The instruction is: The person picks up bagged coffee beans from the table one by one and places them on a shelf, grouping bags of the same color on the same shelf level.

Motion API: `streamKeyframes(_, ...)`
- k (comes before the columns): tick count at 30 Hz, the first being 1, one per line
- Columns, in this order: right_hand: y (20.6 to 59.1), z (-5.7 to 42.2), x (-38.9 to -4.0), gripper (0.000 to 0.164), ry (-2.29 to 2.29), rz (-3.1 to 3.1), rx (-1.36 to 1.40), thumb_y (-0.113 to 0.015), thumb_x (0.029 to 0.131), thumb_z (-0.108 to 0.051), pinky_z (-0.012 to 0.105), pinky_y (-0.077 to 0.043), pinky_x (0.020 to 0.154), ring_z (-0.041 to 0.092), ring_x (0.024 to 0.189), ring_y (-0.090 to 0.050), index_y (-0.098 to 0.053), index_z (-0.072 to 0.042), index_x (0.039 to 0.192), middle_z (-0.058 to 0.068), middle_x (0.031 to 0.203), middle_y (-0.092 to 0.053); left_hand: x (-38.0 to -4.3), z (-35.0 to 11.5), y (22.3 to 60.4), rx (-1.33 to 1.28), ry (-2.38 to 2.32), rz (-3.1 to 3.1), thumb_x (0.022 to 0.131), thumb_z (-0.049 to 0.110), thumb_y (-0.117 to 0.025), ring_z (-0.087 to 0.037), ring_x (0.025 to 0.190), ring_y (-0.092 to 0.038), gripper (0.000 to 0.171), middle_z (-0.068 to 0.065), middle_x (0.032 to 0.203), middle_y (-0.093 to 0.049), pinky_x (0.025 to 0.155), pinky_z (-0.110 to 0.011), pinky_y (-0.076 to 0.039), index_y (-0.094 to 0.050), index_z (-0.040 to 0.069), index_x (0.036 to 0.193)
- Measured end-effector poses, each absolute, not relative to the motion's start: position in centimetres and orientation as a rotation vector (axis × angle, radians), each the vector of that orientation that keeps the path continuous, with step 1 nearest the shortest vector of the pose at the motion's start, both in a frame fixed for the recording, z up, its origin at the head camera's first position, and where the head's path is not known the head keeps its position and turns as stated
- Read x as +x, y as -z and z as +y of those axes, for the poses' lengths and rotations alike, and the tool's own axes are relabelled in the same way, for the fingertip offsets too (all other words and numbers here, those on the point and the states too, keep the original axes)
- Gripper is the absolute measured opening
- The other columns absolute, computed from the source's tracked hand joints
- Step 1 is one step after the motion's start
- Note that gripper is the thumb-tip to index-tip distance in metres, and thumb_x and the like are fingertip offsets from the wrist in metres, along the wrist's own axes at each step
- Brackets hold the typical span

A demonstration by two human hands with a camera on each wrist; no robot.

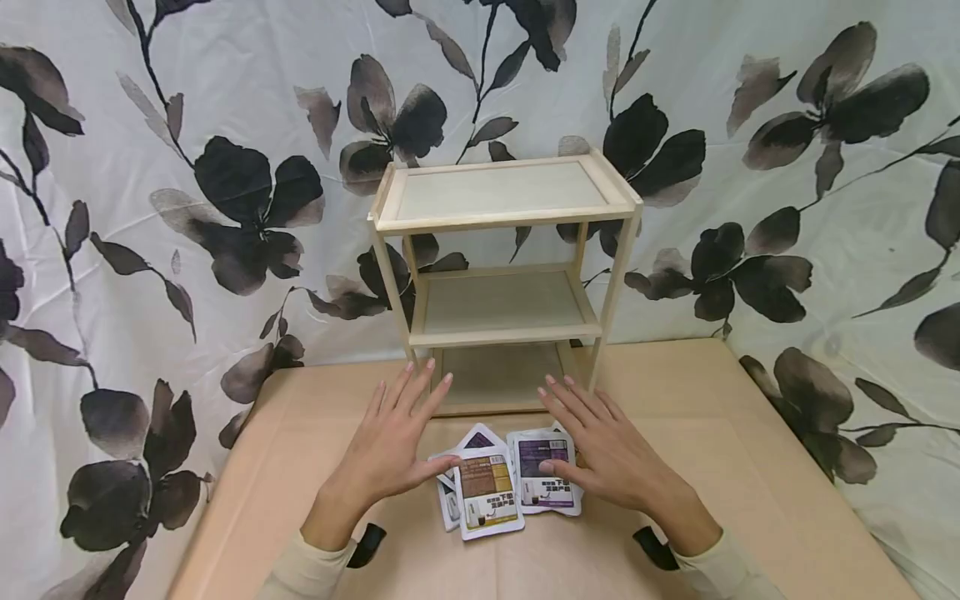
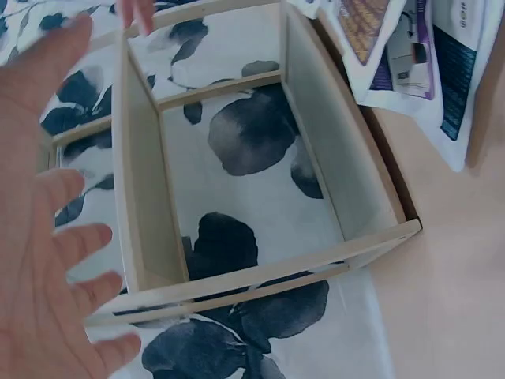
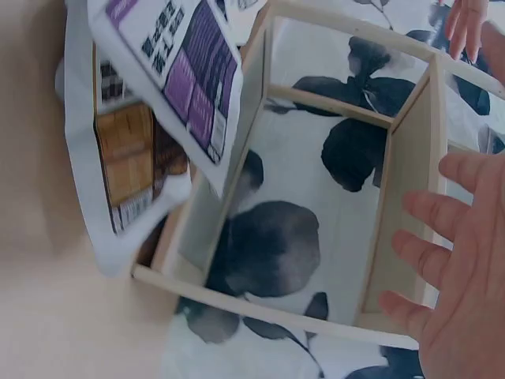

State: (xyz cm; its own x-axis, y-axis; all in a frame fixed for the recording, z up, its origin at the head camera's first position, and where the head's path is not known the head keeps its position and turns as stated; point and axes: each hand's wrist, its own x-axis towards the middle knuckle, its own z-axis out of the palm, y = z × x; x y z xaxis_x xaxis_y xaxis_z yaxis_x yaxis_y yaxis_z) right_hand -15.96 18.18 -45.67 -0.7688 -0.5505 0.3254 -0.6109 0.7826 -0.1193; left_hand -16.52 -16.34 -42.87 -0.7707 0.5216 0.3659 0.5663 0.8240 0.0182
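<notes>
My left hand is held palm down with its fingers spread, left of a loose pile of white-edged packets. The brown-and-orange labelled packet lies at the front of the pile, and its thumb tip overlaps that packet's edge in the head view. On the other side my right hand is spread the same way. Its thumb appears over the purple-labelled packet; touching or hovering, I cannot tell. Neither hand holds anything. Both wrist views show spread fingers and the packets, such as the purple one, beside the rack.
A three-tier wooden rack stands behind the packets, its shelves bare. The tan table spreads to both sides. Behind it hangs a white cloth with dark flowers. Dark straps sit at the wrists.
</notes>
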Motion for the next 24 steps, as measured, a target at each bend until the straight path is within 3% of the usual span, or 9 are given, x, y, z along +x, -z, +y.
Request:
streamKeyframes(5, 45.8, 18.5, -15.9, 0.087, -0.611, -2.778, 0.857, -0.058, 0.095, -0.062, 0.06, -0.026, 0.118, 0.031, 0.153, -0.026, -0.024, -0.019, 0.163, 0.002, 0.168, -0.025, -17.2, -17.0, 42.2, -0.845, 0.414, -2.558, 0.085, 0.041, -0.08, -0.037, 0.139, -0.047, 0.096, -0.013, 0.157, -0.044, 0.112, -0.054, -0.04, -0.028, 0.011, 0.161)
streamKeyframes(9, 46.1, 18.8, -15.7, 0.082, -0.865, -2.813, 0.771, -0.065, 0.094, -0.057, 0.061, -0.033, 0.114, 0.034, 0.148, -0.035, -0.033, -0.019, 0.16, 0.006, 0.162, -0.037, -18.0, -17.5, 41.7, -0.831, 0.703, -2.436, 0.085, 0.021, -0.082, -0.031, 0.124, -0.061, 0.087, -0.012, 0.141, -0.059, 0.101, -0.051, -0.05, -0.035, 0.008, 0.157)
streamKeyframes(16, 47.0, 19.4, -16.0, 0.068, -1.205, -2.735, 0.737, -0.078, 0.091, -0.032, 0.056, -0.046, 0.105, 0.03, 0.13, -0.057, -0.048, -0.014, 0.15, 0.003, 0.141, -0.061, -20.3, -18.5, 41.1, -0.826, 1.222, -2.255, 0.085, -0.002, -0.079, -0.027, 0.114, -0.065, 0.078, -0.015, 0.13, -0.063, 0.095, -0.048, -0.055, -0.043, 0.01, 0.153)
streamKeyframes(24, 47.9, 19.6, -16.3, 0.062, -1.465, -2.684, 0.685, -0.079, 0.089, -0.014, 0.055, -0.051, 0.097, 0.034, 0.116, -0.066, -0.053, -0.013, 0.145, 0.004, 0.128, -0.068, -22.0, -19.7, 41.1, -0.72, 1.451, -2.114, 0.082, -0.014, -0.075, -0.035, 0.114, -0.062, 0.074, -0.02, 0.13, -0.06, 0.097, -0.046, -0.053, -0.047, 0.002, 0.149)
